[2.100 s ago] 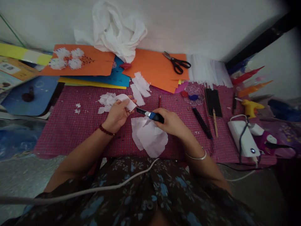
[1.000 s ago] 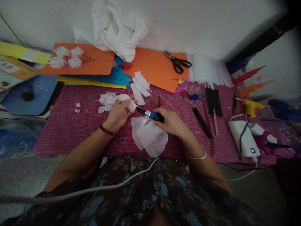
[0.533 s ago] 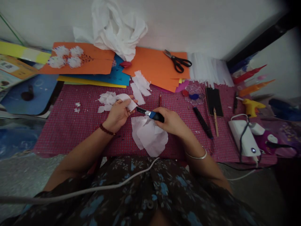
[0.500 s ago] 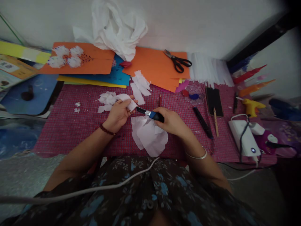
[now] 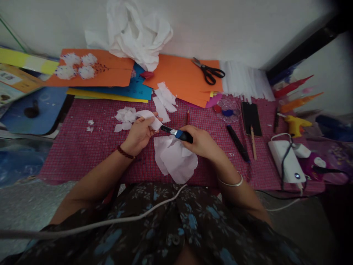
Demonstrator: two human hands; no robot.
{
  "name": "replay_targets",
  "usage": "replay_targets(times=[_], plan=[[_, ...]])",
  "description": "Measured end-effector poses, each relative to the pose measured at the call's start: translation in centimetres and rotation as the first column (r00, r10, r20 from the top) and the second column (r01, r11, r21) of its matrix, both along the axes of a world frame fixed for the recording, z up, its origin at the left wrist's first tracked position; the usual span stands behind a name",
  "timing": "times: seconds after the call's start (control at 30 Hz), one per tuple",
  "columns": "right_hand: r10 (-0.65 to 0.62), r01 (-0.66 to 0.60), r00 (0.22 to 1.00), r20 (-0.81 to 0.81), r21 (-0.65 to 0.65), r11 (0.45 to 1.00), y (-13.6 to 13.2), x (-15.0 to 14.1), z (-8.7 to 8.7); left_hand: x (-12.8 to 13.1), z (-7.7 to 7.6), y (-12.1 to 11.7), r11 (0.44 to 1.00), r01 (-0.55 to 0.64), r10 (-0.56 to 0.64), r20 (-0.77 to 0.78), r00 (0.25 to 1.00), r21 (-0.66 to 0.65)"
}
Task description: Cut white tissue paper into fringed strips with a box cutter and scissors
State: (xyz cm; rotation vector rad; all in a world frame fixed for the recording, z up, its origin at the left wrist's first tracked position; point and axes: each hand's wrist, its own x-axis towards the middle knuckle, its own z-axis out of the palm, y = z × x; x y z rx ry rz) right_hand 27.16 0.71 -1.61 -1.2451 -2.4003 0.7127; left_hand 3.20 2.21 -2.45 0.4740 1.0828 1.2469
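My left hand (image 5: 140, 133) pinches a curved strip of white paper (image 5: 152, 120) between thumb and fingers. In my right hand (image 5: 200, 141) is a utility knife (image 5: 183, 136) with a blue and black handle, its blade out and pointing left. The blade's tip meets the strip's right end, close to my left fingertips; whether it cuts in is too small to tell. Below the knife lie cut pieces of white paper (image 5: 176, 160). Crumpled white scraps (image 5: 126, 116) are just left of the strip, and more torn white pieces (image 5: 165, 97) lie above it.
Scissors (image 5: 208, 71) rest on orange card sheets (image 5: 179, 73) at the back. An orange card with white flowers (image 5: 96, 70) is at left. A marker (image 5: 237, 143), a phone (image 5: 250, 119), a white power bank (image 5: 286, 162) and a yellow glue gun (image 5: 296, 125) are at right.
The knife's blade and the strip's end in my left hand have shifted very slightly. Both hands keep their grips, and the other things stay in place apart from a small camera drift.
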Motion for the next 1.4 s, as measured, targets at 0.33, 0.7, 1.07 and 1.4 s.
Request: replay_targets(times=[0.33, 0.7, 1.07, 1.4], plan=[[-0.07, 0.07, 0.998, -0.001, -0.015, 0.997, 0.1, 0.0, 0.1, 0.8, 0.3, -0.5, 0.988, 0.015, 0.006, -0.134, 0.991, 0.152], [-0.056, 0.053, 0.997, -0.058, -0.051, 0.997, 0.0, -0.3, 0.0, 2.4, 0.4, -1.3, 0.991, 0.049, -0.037, -0.1, 0.994, 0.124], [-0.067, 0.064, 0.996, -0.06, -0.048, 0.997, 0.1, -0.3, 0.0, 2.9, -0.2, -2.0, 0.976, 0.173, -0.165, -0.068, 0.984, 0.132], [-0.069, 0.068, 0.996, -0.057, -0.02, 0.997, 0.1, -0.1, -0.2, 2.2, -0.8, -1.7, 0.958, 0.283, -0.269, -0.197, 0.943, 0.045]])
